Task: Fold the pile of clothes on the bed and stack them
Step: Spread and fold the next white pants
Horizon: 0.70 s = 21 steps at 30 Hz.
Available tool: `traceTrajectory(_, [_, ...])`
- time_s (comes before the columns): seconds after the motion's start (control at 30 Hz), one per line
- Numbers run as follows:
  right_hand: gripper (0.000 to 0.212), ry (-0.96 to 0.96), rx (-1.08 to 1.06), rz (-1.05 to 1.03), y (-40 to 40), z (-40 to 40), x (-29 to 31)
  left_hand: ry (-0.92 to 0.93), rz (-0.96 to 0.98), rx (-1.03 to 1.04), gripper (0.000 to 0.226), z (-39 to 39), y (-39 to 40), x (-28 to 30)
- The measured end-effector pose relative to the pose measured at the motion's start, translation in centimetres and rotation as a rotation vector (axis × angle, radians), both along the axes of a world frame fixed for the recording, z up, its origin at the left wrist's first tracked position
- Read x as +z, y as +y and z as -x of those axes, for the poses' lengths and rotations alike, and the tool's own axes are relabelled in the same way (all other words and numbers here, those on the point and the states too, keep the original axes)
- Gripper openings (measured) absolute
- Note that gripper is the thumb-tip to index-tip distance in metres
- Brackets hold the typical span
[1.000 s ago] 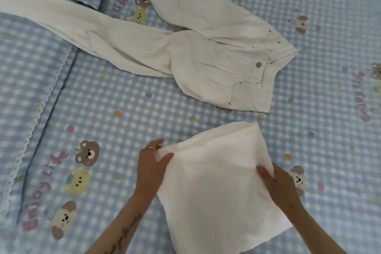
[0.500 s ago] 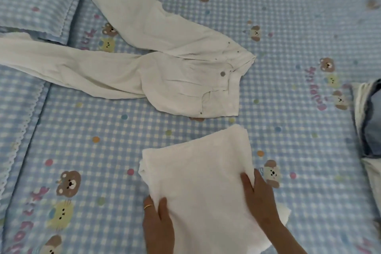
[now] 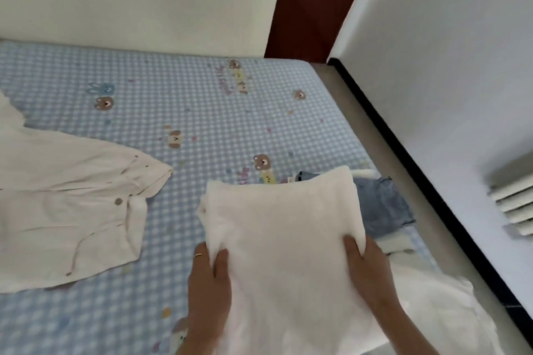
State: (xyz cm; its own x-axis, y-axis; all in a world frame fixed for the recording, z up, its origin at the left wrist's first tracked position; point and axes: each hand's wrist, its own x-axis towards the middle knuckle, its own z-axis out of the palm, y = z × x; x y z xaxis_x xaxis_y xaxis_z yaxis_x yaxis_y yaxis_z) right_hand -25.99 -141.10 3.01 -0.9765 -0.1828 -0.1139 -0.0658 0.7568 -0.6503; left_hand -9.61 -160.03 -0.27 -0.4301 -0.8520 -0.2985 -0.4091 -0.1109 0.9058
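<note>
A folded white garment (image 3: pixel 282 225) is lifted above the bed between both hands. My left hand (image 3: pixel 209 282) grips its near left edge, thumb on top and fingers hidden under the cloth. Along the near right edge my right hand (image 3: pixel 364 265) grips it the same way. Beyond and under its right side lies a stack of folded clothes topped by blue denim (image 3: pixel 380 202). White trousers (image 3: pixel 66 202) lie spread out unfolded on the left of the bed.
The bed (image 3: pixel 202 112) has a blue checked sheet with cartoon bears. A white headboard or wall runs along the far side. On the right is the bed's edge, a black skirting (image 3: pixel 403 153) and a white wall with a vent. More white fabric (image 3: pixel 450 311) lies near right.
The folded white garment has been lifted off the sheet and carried right, toward the denim stack. The view swung right and up, showing the bed's far edge and walls.
</note>
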Motion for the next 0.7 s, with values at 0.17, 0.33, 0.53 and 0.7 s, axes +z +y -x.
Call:
traceTrajectory(0.17, [0.034,0.048,-0.026,0.002,5.8,13.4,-1.5,0.027,0.049,-0.117,0.028,13.7,4.7,-1.6])
traceTrajectory(0.33, [0.035,0.055,-0.058,0.026,8.6,23.4,-4.7,0.009,0.059,-0.153,0.031,23.7,6.3,-3.4])
traceTrajectory(0.53, [0.031,-0.004,-0.032,-0.021,9.0,31.4,-8.7,-0.115,0.066,-0.187,0.037,31.1,7.2,-6.8])
traceTrajectory(0.7, [0.063,0.276,0.183,-0.541,9.3,31.1,-12.0,-0.507,0.58,-0.518,0.066,31.1,9.8,-10.8])
